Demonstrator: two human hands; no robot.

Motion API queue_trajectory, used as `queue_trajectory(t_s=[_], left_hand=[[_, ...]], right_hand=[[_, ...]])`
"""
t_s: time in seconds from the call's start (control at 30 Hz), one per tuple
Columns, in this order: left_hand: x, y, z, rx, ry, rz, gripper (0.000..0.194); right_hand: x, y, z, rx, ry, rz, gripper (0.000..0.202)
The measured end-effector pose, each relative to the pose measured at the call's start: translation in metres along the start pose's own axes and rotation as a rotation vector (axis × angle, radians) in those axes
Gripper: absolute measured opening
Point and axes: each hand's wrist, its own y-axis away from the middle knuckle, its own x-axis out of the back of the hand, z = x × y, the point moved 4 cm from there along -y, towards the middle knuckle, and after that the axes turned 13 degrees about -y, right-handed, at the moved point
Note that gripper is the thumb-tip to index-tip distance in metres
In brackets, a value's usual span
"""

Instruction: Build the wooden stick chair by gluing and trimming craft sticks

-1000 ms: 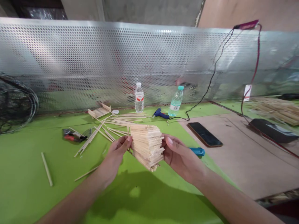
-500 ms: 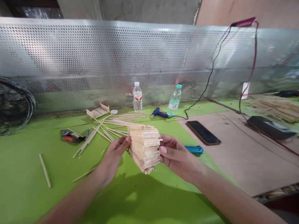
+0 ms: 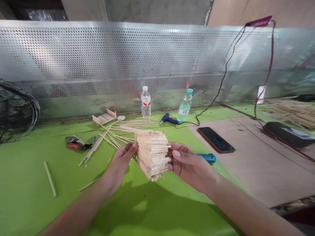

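Note:
A block of glued wooden sticks (image 3: pixel 154 154) is held up over the green table, its rough stick ends facing right. My left hand (image 3: pixel 123 164) grips its left edge between thumb and fingers. At the right side, my right hand (image 3: pixel 188 164) has its fingers behind and against the block, with the thumb lifted off the stick ends. Behind the block, loose thin sticks (image 3: pixel 134 124) are spread on the table near a blue glue gun (image 3: pixel 168 118). A small stick frame (image 3: pixel 105 118) lies at the back left.
Two bottles (image 3: pixel 146 103) (image 3: pixel 185 105) stand by the perforated metal panel (image 3: pixel 98 65). A phone (image 3: pixel 216 140) and a black device (image 3: pixel 287 133) lie on the right. A blue cutter (image 3: pixel 208 158) is behind my right hand. Pliers (image 3: pixel 78 143) and a single stick (image 3: pixel 50 178) lie left.
My right thumb has lifted away from the stick ends and moved slightly right. The block stays almost in place in my left hand. The view has shifted slightly.

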Motion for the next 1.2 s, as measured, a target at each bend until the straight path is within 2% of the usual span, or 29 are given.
queue_trajectory(t_s=[0.13, 0.37, 0.77, 0.93, 1.2], left_hand=[[0.0, 0.001, 0.002, 0.021, -0.025, 0.017, 0.054], [0.002, 0.004, 0.008, 0.021, -0.06, 0.071, 0.045], [0.001, -0.005, 0.004, -0.116, -0.106, 0.039, 0.037], [0.001, -0.002, 0.008, -0.099, -0.129, 0.043, 0.036], [0.002, -0.005, 0.004, -0.108, -0.14, 0.038, 0.038]], right_hand=[[-0.001, -0.001, 0.0, -0.006, 0.002, -0.017, 0.032], [0.008, -0.001, 0.002, 0.033, 0.048, 0.07, 0.022], [0.012, -0.004, 0.002, 0.062, -0.049, 0.149, 0.017], [0.013, -0.003, 0.003, 0.032, -0.05, 0.203, 0.024], [0.01, -0.003, 0.002, 0.02, -0.035, 0.234, 0.024]])
